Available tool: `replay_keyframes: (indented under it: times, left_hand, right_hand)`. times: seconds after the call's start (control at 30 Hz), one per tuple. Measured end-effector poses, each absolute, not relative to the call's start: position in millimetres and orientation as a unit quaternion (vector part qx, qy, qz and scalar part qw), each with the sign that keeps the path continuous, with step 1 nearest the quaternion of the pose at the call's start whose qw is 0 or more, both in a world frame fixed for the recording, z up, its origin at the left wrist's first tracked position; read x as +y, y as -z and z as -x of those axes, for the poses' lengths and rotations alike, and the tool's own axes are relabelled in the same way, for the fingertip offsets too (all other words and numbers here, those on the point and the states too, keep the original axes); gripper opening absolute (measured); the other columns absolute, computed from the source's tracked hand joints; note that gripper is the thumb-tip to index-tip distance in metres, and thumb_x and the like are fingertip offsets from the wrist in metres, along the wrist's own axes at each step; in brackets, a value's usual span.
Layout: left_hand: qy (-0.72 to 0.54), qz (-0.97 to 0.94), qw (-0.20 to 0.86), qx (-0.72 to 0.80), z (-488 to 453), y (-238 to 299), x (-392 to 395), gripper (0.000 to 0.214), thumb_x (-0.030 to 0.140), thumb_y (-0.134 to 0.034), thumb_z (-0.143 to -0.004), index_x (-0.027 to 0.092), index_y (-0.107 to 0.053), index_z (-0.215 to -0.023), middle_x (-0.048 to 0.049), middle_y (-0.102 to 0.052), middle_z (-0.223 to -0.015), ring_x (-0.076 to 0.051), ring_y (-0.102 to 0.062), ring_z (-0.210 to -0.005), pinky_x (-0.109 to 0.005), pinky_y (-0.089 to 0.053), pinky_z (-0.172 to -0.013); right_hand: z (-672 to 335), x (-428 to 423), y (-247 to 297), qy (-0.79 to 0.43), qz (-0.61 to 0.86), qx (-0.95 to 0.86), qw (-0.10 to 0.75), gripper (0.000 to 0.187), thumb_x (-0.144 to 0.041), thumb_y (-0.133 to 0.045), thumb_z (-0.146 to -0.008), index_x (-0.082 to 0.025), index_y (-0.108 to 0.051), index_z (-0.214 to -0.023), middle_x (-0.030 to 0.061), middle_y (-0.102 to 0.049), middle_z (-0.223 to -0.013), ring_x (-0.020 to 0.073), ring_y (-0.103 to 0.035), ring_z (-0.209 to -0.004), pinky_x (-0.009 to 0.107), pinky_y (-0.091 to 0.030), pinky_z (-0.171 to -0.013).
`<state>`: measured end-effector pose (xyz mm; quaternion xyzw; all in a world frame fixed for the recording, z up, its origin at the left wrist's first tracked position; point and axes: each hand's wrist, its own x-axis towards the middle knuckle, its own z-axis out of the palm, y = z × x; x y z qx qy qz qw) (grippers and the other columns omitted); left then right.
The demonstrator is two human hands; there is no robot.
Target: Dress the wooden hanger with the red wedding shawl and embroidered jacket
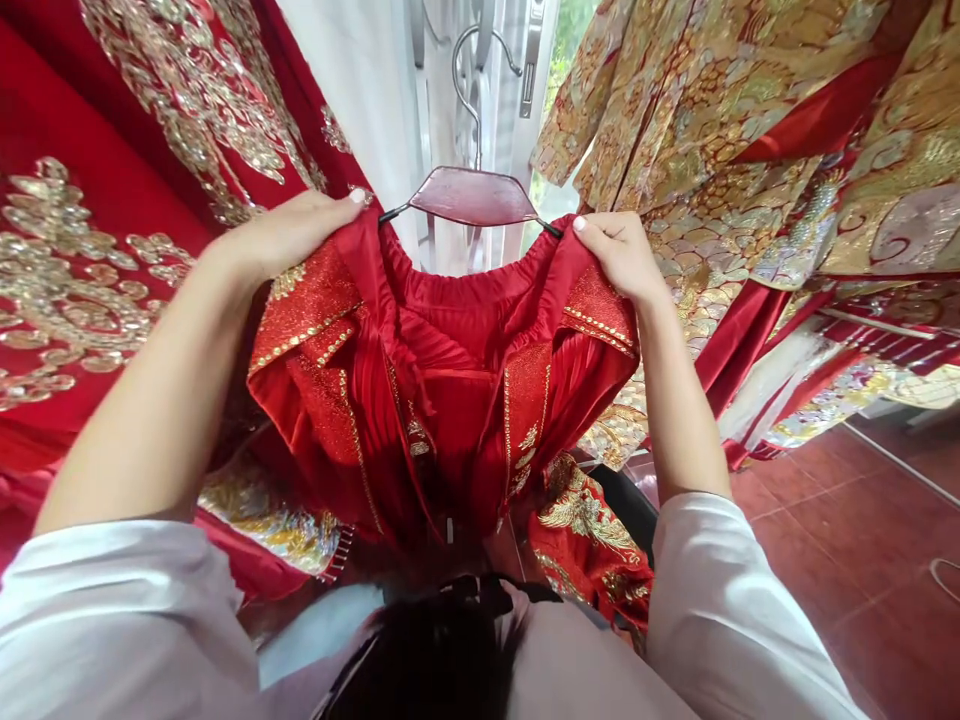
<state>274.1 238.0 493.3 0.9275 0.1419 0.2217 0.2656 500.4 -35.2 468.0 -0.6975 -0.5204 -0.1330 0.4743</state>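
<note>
A red skirt [465,400] with gold-edged panels and a gathered elastic waistband hangs in front of me, its waist spread wide. My left hand [315,225] grips the waistband's left side, thumb on top. On the opposite side, my right hand [619,250] is closed on the cloth with the thumb over the edge. Between the hands sits a hanger [472,195] with a pinkish centre plate, black-tipped arms and a metal hook. Both arm ends reach the waistband beside my hands; the exact hold of its ends is hidden by cloth.
Red garments with gold sequins [67,290] hang close on the left. Gold brocade garments [697,130] fill the right. A red embroidered cloth [592,540] lies lower right, above the red tiled floor [847,560]. Behind the hanger are white curtains [337,70] and a door frame [529,70].
</note>
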Motion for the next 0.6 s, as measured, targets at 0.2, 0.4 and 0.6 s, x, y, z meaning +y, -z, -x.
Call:
replay_keyframes:
  times: [0.2, 0.4, 0.6]
  left_hand:
    - [-0.448, -0.893, -0.028, -0.045, -290.7, -515.4, 185.4, 0.049, 0.045, -0.048, -0.085, 0.012, -0.059, -0.120, -0.0080, -0.058, -0.123, -0.024, -0.049, -0.116, -0.037, -0.028, -0.108]
    - [-0.308, -0.925, -0.210, -0.077, -356.2, -525.5, 125.9, 0.049, 0.048, -0.036, -0.093, 0.014, -0.066, -0.110, -0.0075, -0.065, -0.106, -0.021, -0.055, -0.106, -0.039, -0.010, -0.116]
    - [-0.287, -0.944, -0.155, -0.040, -378.6, -517.2, 116.3, 0.040, 0.041, -0.042, -0.091, 0.017, -0.072, -0.096, -0.0101, -0.070, -0.093, -0.022, -0.059, -0.089, -0.041, -0.027, -0.101]
  right_hand:
    - [-453.0, -22.4, -444.9, 0.357, 0.792, -0.363, 0.338, 0.054, -0.060, -0.042, -0.085, -0.021, -0.055, -0.121, 0.0140, -0.055, -0.124, 0.0312, -0.046, -0.117, 0.048, -0.042, -0.091]
    - [-411.8, -30.6, -407.1, 0.394, 0.839, -0.301, 0.226, 0.070, -0.034, -0.051, -0.080, -0.013, -0.028, -0.143, 0.0219, -0.027, -0.147, 0.0384, -0.028, -0.132, 0.058, -0.034, -0.099]
    - [-421.9, -87.3, -435.3, 0.333, 0.864, -0.293, 0.238, 0.042, -0.013, -0.042, -0.077, -0.014, -0.060, -0.115, 0.0166, -0.062, -0.102, 0.0319, -0.057, -0.100, 0.052, -0.044, -0.088]
